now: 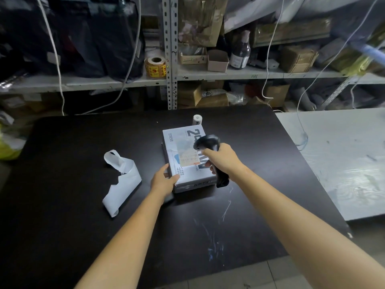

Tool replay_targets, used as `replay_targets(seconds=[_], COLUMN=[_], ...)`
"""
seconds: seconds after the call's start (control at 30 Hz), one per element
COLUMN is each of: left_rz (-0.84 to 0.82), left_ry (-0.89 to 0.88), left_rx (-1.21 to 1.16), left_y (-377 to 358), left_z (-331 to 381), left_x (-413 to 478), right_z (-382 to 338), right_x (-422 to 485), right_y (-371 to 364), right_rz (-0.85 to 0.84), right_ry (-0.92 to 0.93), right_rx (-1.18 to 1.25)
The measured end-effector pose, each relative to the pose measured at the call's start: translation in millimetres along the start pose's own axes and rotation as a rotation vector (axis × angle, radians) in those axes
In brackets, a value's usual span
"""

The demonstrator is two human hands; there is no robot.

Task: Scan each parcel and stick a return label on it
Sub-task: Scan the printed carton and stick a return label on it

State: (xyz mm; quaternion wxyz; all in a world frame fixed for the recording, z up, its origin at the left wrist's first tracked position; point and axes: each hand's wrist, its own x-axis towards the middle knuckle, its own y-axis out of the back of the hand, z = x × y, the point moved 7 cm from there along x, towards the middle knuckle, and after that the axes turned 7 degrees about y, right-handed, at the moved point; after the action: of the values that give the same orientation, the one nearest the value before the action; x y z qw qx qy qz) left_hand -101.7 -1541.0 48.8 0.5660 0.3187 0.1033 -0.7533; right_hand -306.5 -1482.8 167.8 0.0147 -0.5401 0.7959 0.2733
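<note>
A white boxed parcel (183,147) with dark print and a shipping label on top lies flat in the middle of the black table (62,163). My left hand (163,180) rests against the parcel's near left corner, thumb on its top edge. My right hand (221,158) grips a black handheld scanner (206,141) by its handle, with the scanner head hovering over the parcel's label. A small white label roll (197,120) stands just behind the parcel. A curled strip of white backing paper (121,180) lies to the left.
A metal shelf rack (170,59) behind the table carries cardboard boxes, a dark bottle (240,51) and a yellow sticker roll (155,67). White cables hang down in front of it. A pale second table (343,155) adjoins on the right.
</note>
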Motion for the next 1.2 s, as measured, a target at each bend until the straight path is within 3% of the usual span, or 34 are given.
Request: replay_targets(seconds=[0.2, 0.4, 0.73, 1.03, 1.2], left_rz=[-0.006, 0.002, 0.025, 0.019, 0.082], left_ry=[-0.022, 0.004, 0.122, 0.189, 0.16], left_rx=[0.031, 0.023, -0.046, 0.034, 0.151], left_y=[-4.4, -5.7, -2.0, 5.9, 32.1], left_z=[4.7, 8.6, -0.7, -4.6, 22.5], left_x=[-6.6, -10.6, -31.4, -43.9, -22.0], right_z=[83.6, 152.2, 187.8, 175.2, 133.6], right_x=[4.7, 16.6, 40.3, 62.0, 79.9], right_y=[46.2, 66.8, 87.2, 110.1, 114.3], right_rz=[0.129, 0.076, -0.063, -0.264, -0.278], right_ry=[-0.076, -0.209, -0.275, -0.234, -0.173], right_rx=[-0.117, -0.105, -0.083, -0.601, -0.785])
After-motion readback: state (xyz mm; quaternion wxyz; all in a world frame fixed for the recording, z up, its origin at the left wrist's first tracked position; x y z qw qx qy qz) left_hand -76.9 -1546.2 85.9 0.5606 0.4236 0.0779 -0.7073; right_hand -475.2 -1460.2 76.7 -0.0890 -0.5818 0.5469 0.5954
